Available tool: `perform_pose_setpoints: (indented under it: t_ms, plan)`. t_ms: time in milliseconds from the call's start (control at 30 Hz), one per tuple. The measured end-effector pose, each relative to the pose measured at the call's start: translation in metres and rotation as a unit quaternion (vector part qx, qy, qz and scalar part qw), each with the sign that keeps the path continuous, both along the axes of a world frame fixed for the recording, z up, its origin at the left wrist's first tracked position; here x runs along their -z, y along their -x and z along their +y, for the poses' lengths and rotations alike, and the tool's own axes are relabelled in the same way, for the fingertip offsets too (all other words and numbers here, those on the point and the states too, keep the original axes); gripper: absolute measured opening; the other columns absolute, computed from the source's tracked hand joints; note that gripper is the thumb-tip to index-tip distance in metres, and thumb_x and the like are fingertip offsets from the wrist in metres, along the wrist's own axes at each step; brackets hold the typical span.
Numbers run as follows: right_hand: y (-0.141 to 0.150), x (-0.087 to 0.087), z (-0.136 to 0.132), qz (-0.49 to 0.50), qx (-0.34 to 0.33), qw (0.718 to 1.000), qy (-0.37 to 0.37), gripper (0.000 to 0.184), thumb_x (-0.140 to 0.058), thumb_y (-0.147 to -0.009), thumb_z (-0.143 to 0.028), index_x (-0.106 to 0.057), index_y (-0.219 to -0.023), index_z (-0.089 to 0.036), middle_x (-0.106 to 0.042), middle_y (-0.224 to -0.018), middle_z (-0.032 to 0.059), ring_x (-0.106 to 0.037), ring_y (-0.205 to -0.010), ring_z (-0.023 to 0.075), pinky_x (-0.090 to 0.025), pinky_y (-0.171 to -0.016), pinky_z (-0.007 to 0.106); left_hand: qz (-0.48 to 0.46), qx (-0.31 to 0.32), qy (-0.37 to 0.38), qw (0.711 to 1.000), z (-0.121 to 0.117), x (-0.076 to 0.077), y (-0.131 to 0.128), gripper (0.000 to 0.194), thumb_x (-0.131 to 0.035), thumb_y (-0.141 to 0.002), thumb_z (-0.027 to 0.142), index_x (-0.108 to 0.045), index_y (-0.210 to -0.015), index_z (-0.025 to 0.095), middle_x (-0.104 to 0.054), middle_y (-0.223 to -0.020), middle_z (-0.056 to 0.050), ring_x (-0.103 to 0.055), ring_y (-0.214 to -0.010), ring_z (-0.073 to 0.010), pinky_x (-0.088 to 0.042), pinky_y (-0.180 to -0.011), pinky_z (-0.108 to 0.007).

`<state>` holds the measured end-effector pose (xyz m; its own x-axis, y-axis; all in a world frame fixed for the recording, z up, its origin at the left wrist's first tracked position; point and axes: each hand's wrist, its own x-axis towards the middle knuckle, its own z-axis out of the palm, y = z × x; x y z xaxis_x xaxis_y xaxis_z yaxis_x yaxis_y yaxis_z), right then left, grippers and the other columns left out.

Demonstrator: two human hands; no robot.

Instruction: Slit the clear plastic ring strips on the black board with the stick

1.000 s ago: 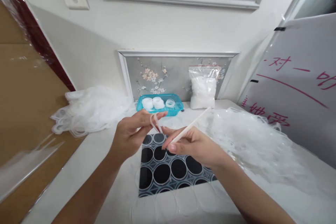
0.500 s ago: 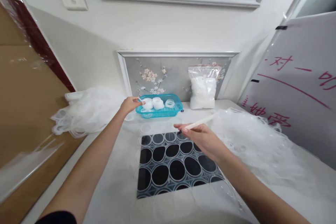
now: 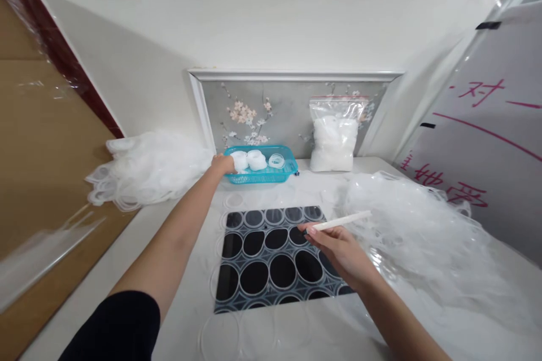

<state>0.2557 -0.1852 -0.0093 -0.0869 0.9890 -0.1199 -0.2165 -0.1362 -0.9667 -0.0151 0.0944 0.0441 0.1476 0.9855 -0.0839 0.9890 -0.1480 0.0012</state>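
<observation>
My left hand (image 3: 223, 164) reaches over the left end of a turquoise plastic basket (image 3: 262, 178). Its fingertips dip inside and are hidden, so any hold cannot be made out. Beside them in the basket sit stacks of thin white rings (image 3: 256, 160) and a smaller, looser ring stack (image 3: 276, 161). My right hand (image 3: 339, 242) is closed in a pinch on a white pen-like stick (image 3: 345, 220) with a dark tip pointing left. Below that tip lies a dark patterned sheet (image 3: 271, 262) with rows of black ovals outlined in pale rings.
Heaps of translucent white ring-shaped pieces lie at the left (image 3: 148, 169) and the right (image 3: 415, 231). A zip bag of white material (image 3: 334, 138) stands against the wall behind. Flat clear rings (image 3: 220, 335) rest on the white table around the sheet.
My left hand has gone from holding its fingers at the basket's rim to dipping them inside. My right hand and the stick have shifted slightly right and nearer me. The view has tilted down.
</observation>
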Motion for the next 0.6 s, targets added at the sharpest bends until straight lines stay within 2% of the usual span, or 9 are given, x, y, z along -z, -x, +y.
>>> perform_pose_setpoints:
  t_ms: [100,233,333,400,467,533,600]
  plan:
    - [-0.006,-0.004,-0.001,-0.029,0.017,0.999,-0.019,0.029,-0.074,-0.076,-0.051,-0.078,-0.09,-0.027,-0.072,-0.1,0.0052,-0.059,-0.105,0.0239,-0.036,-0.105,0.041,-0.021,0.001,-0.013,1.0,-0.003,-0.006,-0.001,0.034,-0.059,-0.092,0.035,-0.058,-0.119,0.015,-0.059,-0.122,-0.009,-0.06,-0.106,-0.0244,-0.052,-0.089,-0.044]
    - [-0.03,-0.017,-0.009,-0.122,0.026,0.99,-0.059,0.03,-0.069,-0.079,-0.052,-0.076,-0.092,-0.026,-0.072,-0.096,0.0052,-0.062,-0.096,0.0229,-0.045,-0.094,0.04,-0.094,0.009,-0.054,0.994,-0.014,-0.016,-0.003,0.028,-0.061,-0.091,0.033,-0.062,-0.112,0.015,-0.064,-0.113,-0.008,-0.063,-0.1,-0.0218,-0.052,-0.087,-0.042]
    - [-0.055,-0.03,-0.03,-0.231,-0.057,0.966,-0.099,0.026,-0.065,-0.083,-0.048,-0.074,-0.088,-0.025,-0.071,-0.103,0.0061,-0.063,-0.096,0.0233,-0.049,-0.086,0.038,-0.167,0.02,-0.11,0.98,-0.045,-0.02,-0.001,0.023,-0.056,-0.092,0.03,-0.069,-0.103,0.015,-0.07,-0.103,-0.007,-0.064,-0.099,-0.0223,-0.049,-0.087,-0.034]
    - [-0.069,-0.035,-0.049,-0.31,-0.139,0.936,-0.09,0.021,-0.064,-0.084,-0.043,-0.074,-0.084,-0.025,-0.068,-0.113,0.006,-0.063,-0.1,0.0239,-0.051,-0.085,0.037,-0.207,0.031,-0.133,0.969,-0.085,-0.016,0.005,0.03,-0.05,-0.093,0.035,-0.071,-0.103,0.016,-0.072,-0.1,-0.007,-0.065,-0.095,-0.0221,-0.049,-0.082,-0.031]
    - [-0.079,-0.036,-0.067,-0.389,-0.195,0.899,-0.045,0.014,-0.065,-0.083,-0.035,-0.075,-0.089,-0.026,-0.067,-0.117,0.0053,-0.064,-0.099,0.0238,-0.051,-0.085,0.037,-0.239,0.066,-0.106,0.963,-0.14,-0.008,0.016,0.03,-0.054,-0.088,0.042,-0.074,-0.09,0.02,-0.072,-0.085,-0.003,-0.065,-0.081,-0.0203,-0.049,-0.071,-0.029]
    - [-0.084,-0.034,-0.081,-0.45,-0.215,0.867,-0.008,0.021,-0.067,-0.079,-0.028,-0.073,-0.099,-0.027,-0.068,-0.115,0.0055,-0.065,-0.095,0.0233,-0.052,-0.084,0.037,-0.288,0.212,0.038,0.933,-0.201,0.002,0.031,0.027,-0.06,-0.083,0.045,-0.071,-0.072,0.023,-0.071,-0.08,-0.001,-0.063,-0.079,-0.0188,-0.048,-0.075,-0.029]
    - [-0.087,-0.031,-0.088,-0.483,-0.23,0.845,-0.007,0.025,-0.068,-0.076,-0.025,-0.073,-0.101,-0.026,-0.068,-0.112,0.0058,-0.065,-0.091,0.0223,-0.053,-0.081,0.035,-0.246,0.3,0.155,0.909,-0.257,0.01,0.047,0.019,-0.067,-0.077,0.047,-0.07,-0.074,0.029,-0.07,-0.084,0.001,-0.061,-0.087,-0.021,-0.048,-0.079,-0.031]
